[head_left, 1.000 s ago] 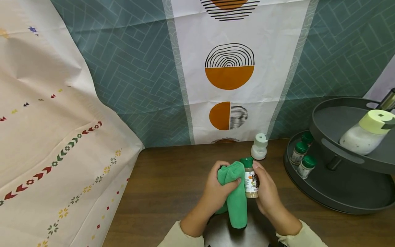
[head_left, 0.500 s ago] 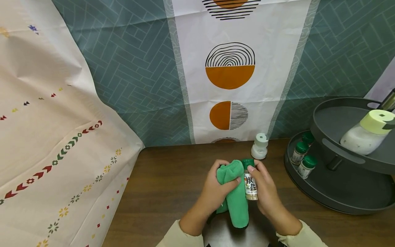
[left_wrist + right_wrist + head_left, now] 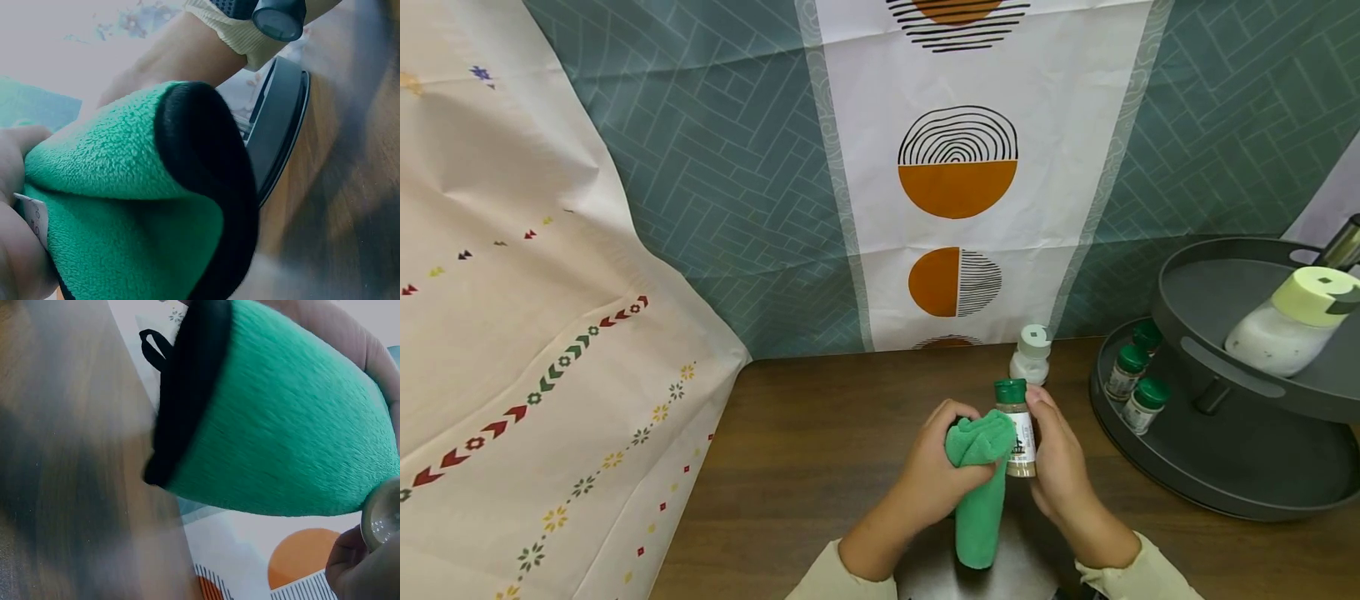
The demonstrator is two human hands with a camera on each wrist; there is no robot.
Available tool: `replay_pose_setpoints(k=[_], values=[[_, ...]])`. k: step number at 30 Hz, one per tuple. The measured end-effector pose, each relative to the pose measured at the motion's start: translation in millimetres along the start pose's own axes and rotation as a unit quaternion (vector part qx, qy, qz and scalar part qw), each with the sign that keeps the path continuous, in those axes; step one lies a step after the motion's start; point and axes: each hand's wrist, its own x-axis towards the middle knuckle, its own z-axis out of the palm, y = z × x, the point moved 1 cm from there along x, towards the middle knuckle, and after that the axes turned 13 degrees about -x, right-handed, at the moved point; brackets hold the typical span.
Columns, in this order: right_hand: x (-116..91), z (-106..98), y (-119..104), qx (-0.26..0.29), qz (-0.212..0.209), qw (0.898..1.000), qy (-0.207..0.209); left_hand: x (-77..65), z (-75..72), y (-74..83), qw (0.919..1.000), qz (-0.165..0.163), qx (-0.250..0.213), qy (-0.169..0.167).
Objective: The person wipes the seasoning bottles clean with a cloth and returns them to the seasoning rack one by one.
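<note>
My left hand (image 3: 936, 471) grips a bunched green towel (image 3: 981, 517). In the left wrist view the towel (image 3: 112, 150) shows a black edge band and a small white tag. My right hand (image 3: 1063, 467) holds a seasoning bottle (image 3: 1022, 442) upright by its right side; it has a green cap, a white label and pale contents. The towel overlaps the bottle's left side. In the right wrist view the bottle's round base (image 3: 382, 515) shows at the towel's lower right corner, with fingers (image 3: 347, 556) beside it.
A white-capped shaker (image 3: 1031, 357) stands behind the hands near the back of the wooden table (image 3: 805, 450). At right is a dark two-tier round rack (image 3: 1232, 467). Several green-capped bottles (image 3: 1144, 406) stand on its lower tier; a pale-lidded white jar (image 3: 1281, 329) leans on its upper tier.
The bottle has turned in my right hand, so its label faces another way, and has shifted slightly right. My left hand and the towel have also moved right; the right thumb has left the bottle's front.
</note>
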Motion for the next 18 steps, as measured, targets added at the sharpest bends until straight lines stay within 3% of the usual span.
replay_pose_setpoints(k=[6,10,13,18], values=[[-1,3,0,-0.027,-0.006,0.997,-0.078,2.1,-6.4,1.0,0.9957,-0.016,-0.043,0.08],[-3,5,0,-0.032,0.003,0.995,-0.099,3.5,-11.5,1.6,0.9919,-0.029,-0.062,0.107],[-5,7,0,-0.031,0.012,0.996,-0.082,3.0,-11.0,1.8,0.9927,-0.035,-0.073,0.09],[-6,6,-1,-0.014,0.014,1.0,-0.02,0.3,-4.0,-1.3,0.9979,-0.025,-0.056,0.024]])
